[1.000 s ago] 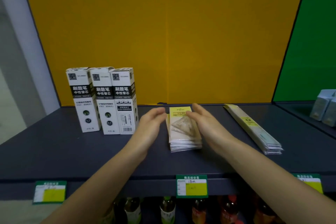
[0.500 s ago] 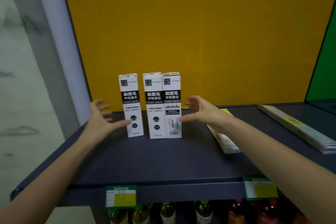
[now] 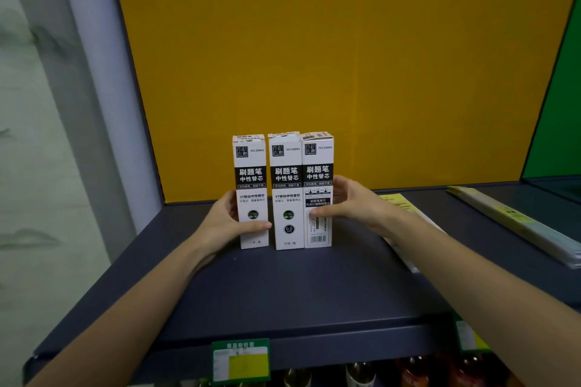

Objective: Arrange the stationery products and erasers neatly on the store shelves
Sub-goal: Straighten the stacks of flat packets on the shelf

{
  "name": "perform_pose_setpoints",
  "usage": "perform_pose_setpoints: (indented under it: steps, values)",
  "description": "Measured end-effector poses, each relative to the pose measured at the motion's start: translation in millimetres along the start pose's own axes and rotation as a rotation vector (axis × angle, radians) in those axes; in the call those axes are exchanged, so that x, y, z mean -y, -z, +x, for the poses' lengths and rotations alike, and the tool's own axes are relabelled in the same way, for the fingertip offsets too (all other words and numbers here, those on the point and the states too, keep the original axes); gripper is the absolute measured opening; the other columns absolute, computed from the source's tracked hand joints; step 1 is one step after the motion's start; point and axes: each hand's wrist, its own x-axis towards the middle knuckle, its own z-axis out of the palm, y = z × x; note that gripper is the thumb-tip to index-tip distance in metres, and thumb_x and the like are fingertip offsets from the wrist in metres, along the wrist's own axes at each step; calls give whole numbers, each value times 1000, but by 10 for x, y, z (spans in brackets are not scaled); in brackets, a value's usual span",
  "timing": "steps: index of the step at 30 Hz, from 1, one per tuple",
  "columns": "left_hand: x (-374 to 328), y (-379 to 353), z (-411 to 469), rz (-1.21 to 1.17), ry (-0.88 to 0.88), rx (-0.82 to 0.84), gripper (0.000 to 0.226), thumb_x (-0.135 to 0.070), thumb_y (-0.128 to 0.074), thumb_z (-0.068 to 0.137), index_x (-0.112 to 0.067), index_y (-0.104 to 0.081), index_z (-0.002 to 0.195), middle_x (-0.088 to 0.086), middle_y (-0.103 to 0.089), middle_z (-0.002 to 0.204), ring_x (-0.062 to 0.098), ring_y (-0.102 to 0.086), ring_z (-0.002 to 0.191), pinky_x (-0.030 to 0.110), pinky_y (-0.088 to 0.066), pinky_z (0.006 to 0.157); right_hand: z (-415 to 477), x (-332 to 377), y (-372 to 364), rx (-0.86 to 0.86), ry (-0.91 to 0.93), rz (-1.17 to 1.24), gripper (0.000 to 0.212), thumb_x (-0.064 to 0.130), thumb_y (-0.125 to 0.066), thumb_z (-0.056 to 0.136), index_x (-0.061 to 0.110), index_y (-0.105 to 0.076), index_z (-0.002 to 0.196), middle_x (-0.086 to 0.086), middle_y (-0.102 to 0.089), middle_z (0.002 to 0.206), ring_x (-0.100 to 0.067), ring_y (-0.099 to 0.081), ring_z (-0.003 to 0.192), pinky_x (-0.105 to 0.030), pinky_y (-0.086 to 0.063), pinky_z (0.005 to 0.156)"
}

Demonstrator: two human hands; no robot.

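Observation:
Three tall white refill boxes with black bands stand upright in a row on the dark shelf [image 3: 298, 292]. My left hand [image 3: 224, 223] grips the left refill box [image 3: 250, 173], thumb across its front. My right hand [image 3: 355, 204] grips the right refill box [image 3: 317, 166], thumb on its front near the barcode. The middle refill box [image 3: 286, 185] stands between them, touching the right one; a thin gap separates it from the left one. A stack of set-square packs [image 3: 399, 203] lies flat behind my right forearm, partly hidden.
A stack of long ruler packs [image 3: 515, 223] lies at the right of the shelf. Green-and-yellow price tags [image 3: 240, 360] hang on the front edge. Bottles [image 3: 358, 375] stand on the shelf below. A yellow back panel and a pale pillar [image 3: 103, 88] at left bound the shelf.
My hands left the set-square stack, swung left with my view, and closed on the outer refill boxes. The left box now stands closer to the middle one.

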Motion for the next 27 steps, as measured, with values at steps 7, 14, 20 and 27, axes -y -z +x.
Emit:
perform_pose_setpoints:
  steps: [7, 14, 20, 27]
  values:
    - [36, -105, 12, 6, 14, -2, 60, -4, -83, 58, -22, -54, 108, -6, -68, 104, 6, -66, 92, 18, -54, 69, 37, -29, 25, 23, 24, -44, 60, 7, -77, 72, 10, -49, 125, -10, -64, 120, -21, -62, 109, -42, -49, 97]
    - [80, -147, 13, 14, -23, -25, 58, -4, -83, 58, -26, -54, 103, -8, -69, 100, 0, -68, 83, 15, -54, 63, -81, 96, 319, 238, -14, -114, 45, 0, -69, 76, 27, -54, 109, 10, -64, 112, 0, -58, 104, -15, -47, 83]
    - [96, -150, 22, 1, -23, -16, 56, -4, -83, 58, -27, -55, 101, -7, -70, 98, 2, -68, 84, 15, -54, 63, -119, 141, 323, 178, -10, -198, 75, 32, -80, 64, 27, -44, 130, 10, -56, 129, -6, -55, 114, -31, -43, 100]
    - [99, -154, 17, -12, -37, -4, 62, -5, -83, 58, -24, -54, 109, -5, -70, 101, 6, -68, 89, 16, -54, 64, -55, 163, -88, -241, 124, -337, 90, 53, -81, 53, 24, -42, 129, 8, -55, 127, -13, -51, 116, -37, -45, 96]
